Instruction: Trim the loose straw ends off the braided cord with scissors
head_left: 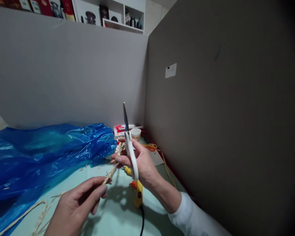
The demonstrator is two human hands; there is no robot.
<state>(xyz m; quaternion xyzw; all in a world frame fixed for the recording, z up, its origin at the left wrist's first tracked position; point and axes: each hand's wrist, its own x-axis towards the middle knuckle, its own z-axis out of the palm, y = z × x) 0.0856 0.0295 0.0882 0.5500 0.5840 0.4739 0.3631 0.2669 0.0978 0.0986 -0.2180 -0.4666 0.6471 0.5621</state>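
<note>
A braided pale cord [111, 173] runs up and to the right between my two hands. My left hand [81, 203] pinches its lower end between thumb and fingers. Higher up, my right hand [135, 160] grips the same cord with its fingertips. White-handled scissors [131, 157] hang on my right hand, their blades pointing up and looking closed. More pale cord [40, 214] lies loose on the table at the lower left, partly hidden by my left hand.
A yellow glue gun [138, 195] with a black cable lies below my right hand on the pale green table [120, 209]. Blue plastic [51, 147] covers the left side. A paper cup [135, 132] stands behind; grey partitions rise behind and right.
</note>
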